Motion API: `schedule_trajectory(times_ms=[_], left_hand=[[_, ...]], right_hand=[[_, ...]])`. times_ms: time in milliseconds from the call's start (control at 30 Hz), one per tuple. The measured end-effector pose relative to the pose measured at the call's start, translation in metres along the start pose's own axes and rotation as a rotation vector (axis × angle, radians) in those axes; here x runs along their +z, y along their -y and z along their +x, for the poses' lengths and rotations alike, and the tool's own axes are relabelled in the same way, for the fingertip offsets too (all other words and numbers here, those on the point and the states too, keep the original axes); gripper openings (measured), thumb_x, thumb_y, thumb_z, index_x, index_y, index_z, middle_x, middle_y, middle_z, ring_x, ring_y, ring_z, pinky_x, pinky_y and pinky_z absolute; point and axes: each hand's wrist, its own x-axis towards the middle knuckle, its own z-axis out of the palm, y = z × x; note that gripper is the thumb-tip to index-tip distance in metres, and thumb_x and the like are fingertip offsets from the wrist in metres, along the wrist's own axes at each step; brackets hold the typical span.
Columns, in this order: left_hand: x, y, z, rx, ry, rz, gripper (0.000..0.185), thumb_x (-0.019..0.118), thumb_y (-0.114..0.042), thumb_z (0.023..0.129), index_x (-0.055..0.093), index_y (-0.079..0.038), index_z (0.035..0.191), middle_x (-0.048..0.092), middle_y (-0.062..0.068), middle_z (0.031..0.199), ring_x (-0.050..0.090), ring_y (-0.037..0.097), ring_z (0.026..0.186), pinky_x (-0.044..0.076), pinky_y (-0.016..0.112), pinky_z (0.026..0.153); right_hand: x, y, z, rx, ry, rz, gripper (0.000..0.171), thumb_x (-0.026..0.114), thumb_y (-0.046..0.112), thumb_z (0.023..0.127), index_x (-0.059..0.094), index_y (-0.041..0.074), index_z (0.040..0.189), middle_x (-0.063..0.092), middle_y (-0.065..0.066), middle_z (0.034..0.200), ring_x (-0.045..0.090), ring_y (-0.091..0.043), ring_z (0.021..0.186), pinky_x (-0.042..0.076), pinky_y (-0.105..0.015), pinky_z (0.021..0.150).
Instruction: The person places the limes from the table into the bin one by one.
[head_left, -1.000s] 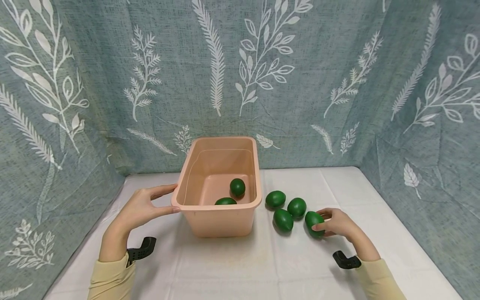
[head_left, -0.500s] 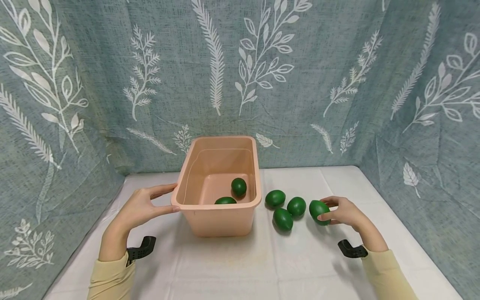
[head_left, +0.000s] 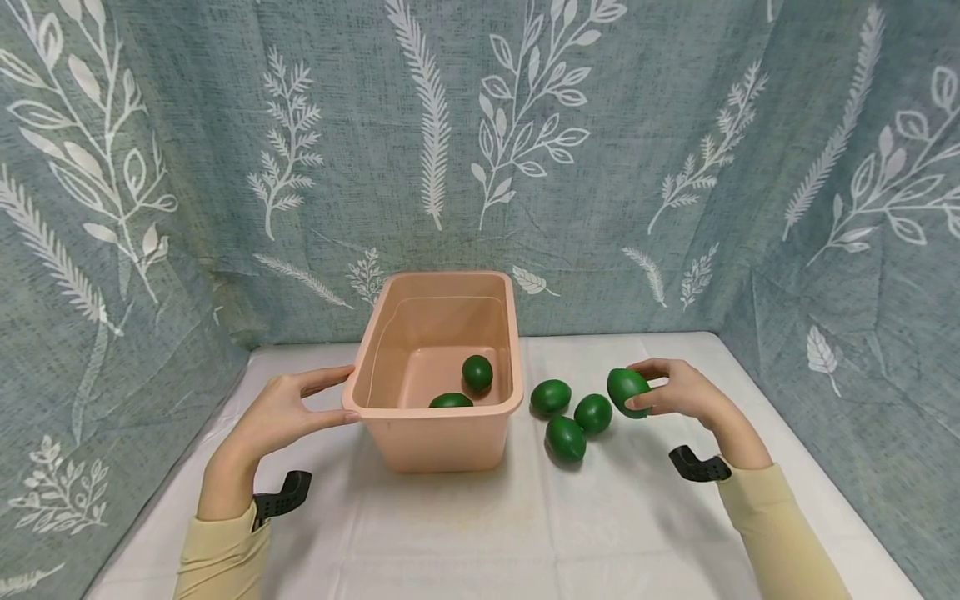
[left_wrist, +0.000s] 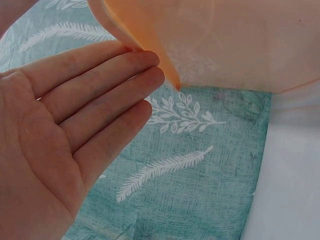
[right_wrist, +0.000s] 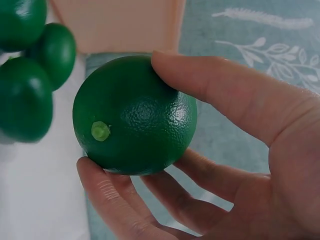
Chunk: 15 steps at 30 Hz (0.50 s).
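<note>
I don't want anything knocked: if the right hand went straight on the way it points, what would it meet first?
Probably the pink bin, on its right side; the loose green fruits look lower, though depth makes that clearance unsure.

green fruit, peach-pink tub

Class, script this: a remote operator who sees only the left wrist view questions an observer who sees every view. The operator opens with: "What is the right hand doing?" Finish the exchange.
Observer: The right hand holds a green fruit between thumb and fingers.
Operator: I see only the outside of the box. Is anything inside?
Observer: Yes, two green fruits show inside.
Operator: Any others lying outside it?
Observer: Three more fruits lie to its right.
</note>
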Motion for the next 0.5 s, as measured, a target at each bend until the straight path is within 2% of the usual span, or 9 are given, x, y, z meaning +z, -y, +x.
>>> schedule_trajectory(times_ms=[167,500], left_hand=[[0.001,-0.001,0.0,0.006,0.003,-0.003,0.066,0.077,-0.045,0.076,0.058,-0.016,0.132,0.06,0.006,0.131,0.051,0.034,0.125,0.044,0.054,0.099],[0.0,-0.002,0.0,0.0,0.008,-0.01,0.066,0.077,-0.045,0.076,0.057,-0.016,0.133,0.059,0.006,0.132,0.051,0.034,0.126,0.044,0.054,0.099]], right_hand=[[-0.007,0.017,0.005,-0.026,0.007,-0.012,0.069,0.077,0.026,0.079,0.047,0.003,0.137,0.044,-0.023,0.139,0.062,-0.028,0.106,0.057,-0.035,0.082],[-0.011,0.062,0.018,-0.062,0.054,-0.008,0.069,0.075,0.026,0.081,0.044,0.004,0.14,0.042,-0.024,0.141,0.062,-0.03,0.107,0.057,-0.037,0.085]])
